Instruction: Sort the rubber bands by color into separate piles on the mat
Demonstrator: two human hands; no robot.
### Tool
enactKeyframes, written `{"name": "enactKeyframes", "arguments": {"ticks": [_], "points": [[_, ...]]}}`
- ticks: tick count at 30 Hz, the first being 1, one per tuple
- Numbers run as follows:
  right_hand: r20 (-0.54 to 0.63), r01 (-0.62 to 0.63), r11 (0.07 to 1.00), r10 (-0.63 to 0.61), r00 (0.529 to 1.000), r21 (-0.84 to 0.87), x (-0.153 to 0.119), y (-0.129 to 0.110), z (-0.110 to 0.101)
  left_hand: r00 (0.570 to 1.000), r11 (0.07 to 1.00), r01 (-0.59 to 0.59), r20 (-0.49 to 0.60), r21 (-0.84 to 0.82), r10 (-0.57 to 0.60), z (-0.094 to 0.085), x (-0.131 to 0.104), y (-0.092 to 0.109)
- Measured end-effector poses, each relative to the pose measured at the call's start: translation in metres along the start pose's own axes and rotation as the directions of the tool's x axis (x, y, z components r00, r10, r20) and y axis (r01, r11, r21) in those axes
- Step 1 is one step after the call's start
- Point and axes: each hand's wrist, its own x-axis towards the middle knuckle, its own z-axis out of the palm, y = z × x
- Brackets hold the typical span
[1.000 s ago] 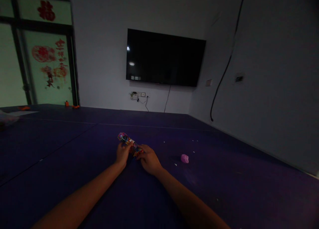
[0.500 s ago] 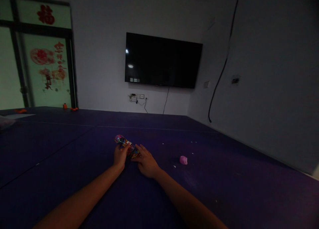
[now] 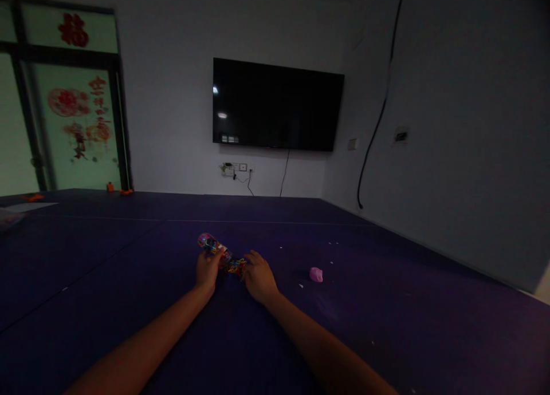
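My left hand [image 3: 208, 271] is closed round a clear container [image 3: 210, 243] that lies tilted, its rounded end pointing up and to the left. Small coloured pieces [image 3: 236, 267], yellow, red and blue, form a tangled pile at the container's lower right end, on the dark purple surface [image 3: 172, 338]. At the right edge of this pile is my right hand [image 3: 260, 279], its fingers bent and the fingertips at the pieces. Whether those fingertips pinch any piece is too dark and small to tell.
A crumpled pink lump [image 3: 315, 275] sits right of my right hand, with small white scraps [image 3: 301, 285] around it. Orange items [image 3: 126, 192] lie far left by the door. A television [image 3: 277, 106] hangs on the back wall.
My right hand has moved slightly right, away from the container, and more of the coloured pieces now show between the hands. My left hand keeps its hold. The view has shifted slightly.
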Motion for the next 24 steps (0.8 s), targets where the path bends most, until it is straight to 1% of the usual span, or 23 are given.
{"name": "enactKeyframes", "arguments": {"ticks": [4,6,9,11,13,16,19,24], "points": [[-0.018,-0.046,0.999,0.046,0.999,-0.004,0.001,0.002,0.003,1.0,1.0,0.002,0.008,0.009,-0.002,0.001,-0.002,0.001],[-0.034,-0.035,0.999,0.035,0.999,0.015,0.001,0.002,0.003,1.0,1.0,0.001,0.01,0.018,-0.001,0.001,-0.003,0.001],[-0.032,0.06,0.997,-0.058,0.998,0.047,0.0,0.001,0.003,1.0,1.0,-0.001,0.026,0.029,0.001,-0.001,-0.004,0.003],[0.0,0.124,0.991,-0.124,0.992,0.043,-0.001,0.0,0.004,0.999,0.999,-0.001,0.042,0.032,-0.001,-0.001,-0.005,0.006],[0.038,0.144,0.989,-0.145,0.989,0.017,-0.001,0.0,0.005,0.998,0.999,0.005,0.06,0.037,-0.007,-0.001,-0.007,0.009],[0.075,0.126,0.991,-0.122,0.99,-0.04,-0.001,0.001,0.009,0.995,0.998,0.024,0.095,0.051,-0.029,-0.001,-0.009,0.012],[0.087,0.108,0.991,-0.101,0.991,-0.08,0.0,0.002,0.012,0.987,0.996,0.044,0.153,0.078,-0.056,-0.001,-0.012,0.014],[0.074,0.076,0.994,-0.07,0.995,-0.081,-0.001,0.001,0.014,0.969,0.994,-0.013,0.245,0.113,-0.015,0.0,-0.015,0.01]]}}
